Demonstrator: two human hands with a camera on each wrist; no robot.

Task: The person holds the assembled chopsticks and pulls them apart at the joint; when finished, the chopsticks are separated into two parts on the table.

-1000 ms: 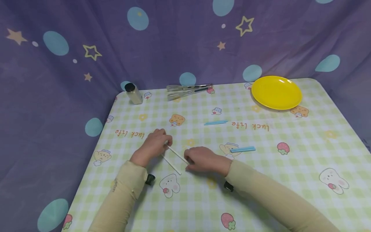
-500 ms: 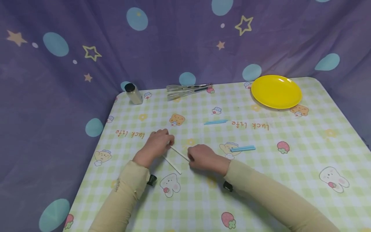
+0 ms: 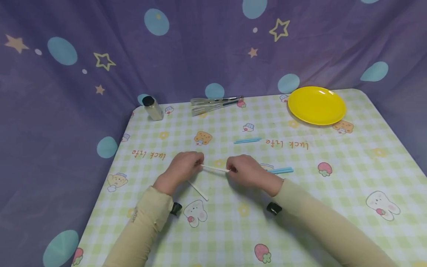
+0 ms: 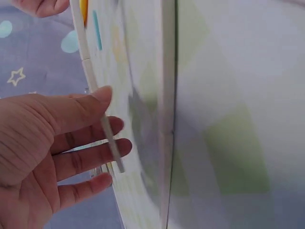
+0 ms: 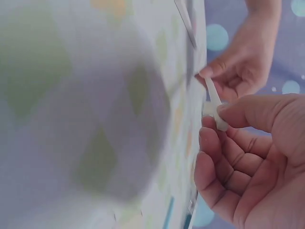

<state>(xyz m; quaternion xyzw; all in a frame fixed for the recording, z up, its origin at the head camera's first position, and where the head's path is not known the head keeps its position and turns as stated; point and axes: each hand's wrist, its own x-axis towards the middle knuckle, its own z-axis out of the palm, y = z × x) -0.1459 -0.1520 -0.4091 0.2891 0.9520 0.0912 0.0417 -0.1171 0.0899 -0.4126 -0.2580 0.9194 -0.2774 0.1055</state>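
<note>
1. A white stick (image 3: 215, 168) spanned the two hands at the centre of the head frame.
2. The left hand (image 3: 184, 165) pinched it near its left end, the right hand (image 3: 245, 171) its right end, thumb against fingers.
3. A second white stick (image 3: 199, 191) lay on the tablecloth (image 3: 230, 233), just below the left hand.
4. Blue sticks (image 3: 282, 170) lay right of centre.
5. A yellow plate (image 3: 317, 105) sat upper right, a black-capped bottle (image 3: 154, 110) upper left.

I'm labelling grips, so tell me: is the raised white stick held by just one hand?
No, the left hand pinches the raised white stick near one end, the right hand near the other.
</note>
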